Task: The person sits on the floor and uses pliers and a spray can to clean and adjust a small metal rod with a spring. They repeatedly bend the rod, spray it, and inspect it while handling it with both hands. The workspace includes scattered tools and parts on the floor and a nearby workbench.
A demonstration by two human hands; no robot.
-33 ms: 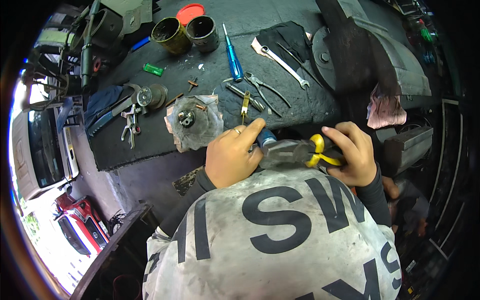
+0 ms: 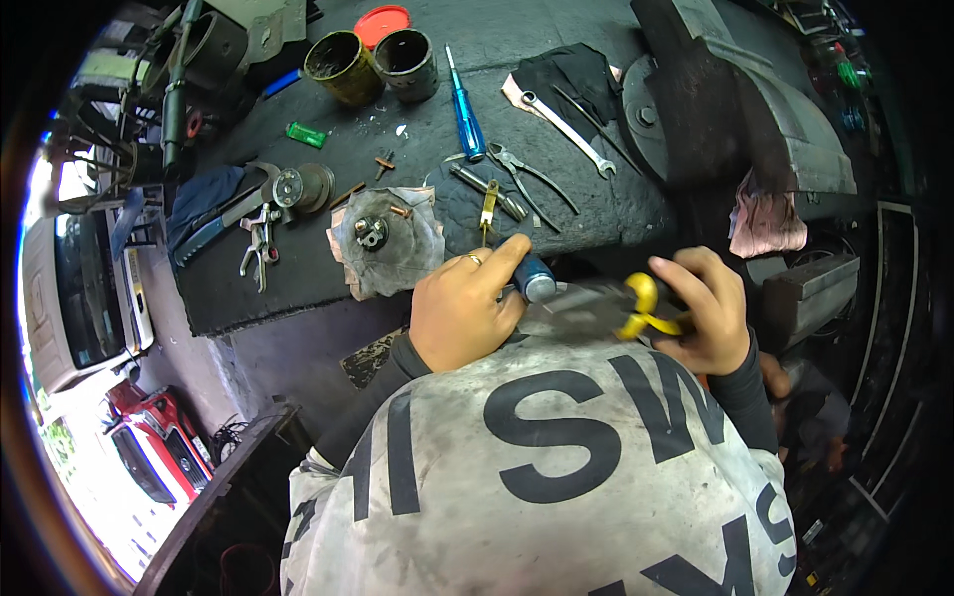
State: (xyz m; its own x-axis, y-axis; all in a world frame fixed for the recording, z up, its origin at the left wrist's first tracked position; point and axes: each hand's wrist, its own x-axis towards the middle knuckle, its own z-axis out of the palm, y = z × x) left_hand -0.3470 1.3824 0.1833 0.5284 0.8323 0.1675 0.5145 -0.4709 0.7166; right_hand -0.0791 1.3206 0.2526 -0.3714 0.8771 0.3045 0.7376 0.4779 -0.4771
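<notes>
My left hand [image 2: 462, 308] is closed round a blue-handled tool [image 2: 538, 281], whose rounded butt points toward my right hand. My fingers hide most of that tool. A small brass-coloured strip [image 2: 488, 205] stands just beyond the knuckles, at the bench edge. Pliers with yellow-and-black handles [image 2: 642, 301] are gripped in my right hand [image 2: 711, 308]. Their jaws are smeared by motion and point left, close to the blue butt; whether they touch it I cannot tell. A metal cylindrical part [image 2: 487, 191] lies on dark cloth past my left hand.
On the bench [image 2: 328, 238] lie a blue screwdriver [image 2: 464, 114], open pliers [image 2: 532, 184], a combination wrench [image 2: 571, 134] and a puller [image 2: 260, 248]. A round part on a stained cloth [image 2: 388, 243] sits left of my hand. Two tins [image 2: 404, 68] stand behind, a large vise [image 2: 686, 109] at right.
The pliers have shifted slightly right, uncovering the butt of the blue handle. My left hand has stayed nearly in place.
</notes>
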